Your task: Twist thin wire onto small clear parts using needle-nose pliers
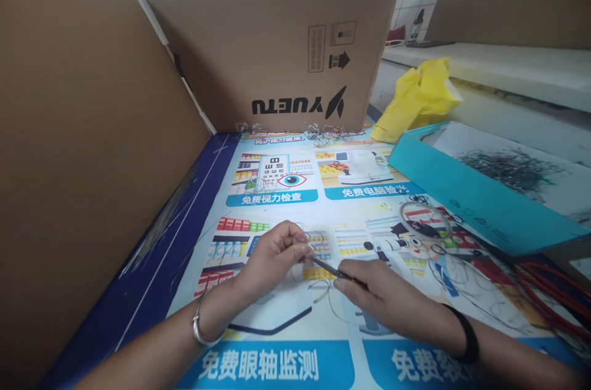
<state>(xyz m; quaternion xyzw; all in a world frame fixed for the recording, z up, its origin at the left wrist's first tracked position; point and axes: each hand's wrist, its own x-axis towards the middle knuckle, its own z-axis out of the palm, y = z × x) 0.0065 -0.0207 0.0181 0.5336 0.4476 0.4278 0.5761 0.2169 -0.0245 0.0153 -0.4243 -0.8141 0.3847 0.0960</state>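
Observation:
My left hand (279,251) is closed, thumb and fingertips pinched together around a fine wire whose held end is mostly hidden. My right hand (369,285) grips a slim dark hand tool (325,266); its exact kind is unclear. The tool's thin tip reaches to my left fingertips. Both hands are just above a printed poster sheet (277,331). A thin loop of wire (321,299) hangs or lies between and below them. To the right of my right hand, thin wire coils (425,221) lie on the sheet.
Tall cardboard panels wall off the left (92,131) and back (258,33). At right stands a teal box (462,199) holding a tangle of wire clippings (508,170). A yellow bag (415,95) sits behind it; reddish cords (549,294) lie near the right edge. Wire scraps (323,131) line the back panel.

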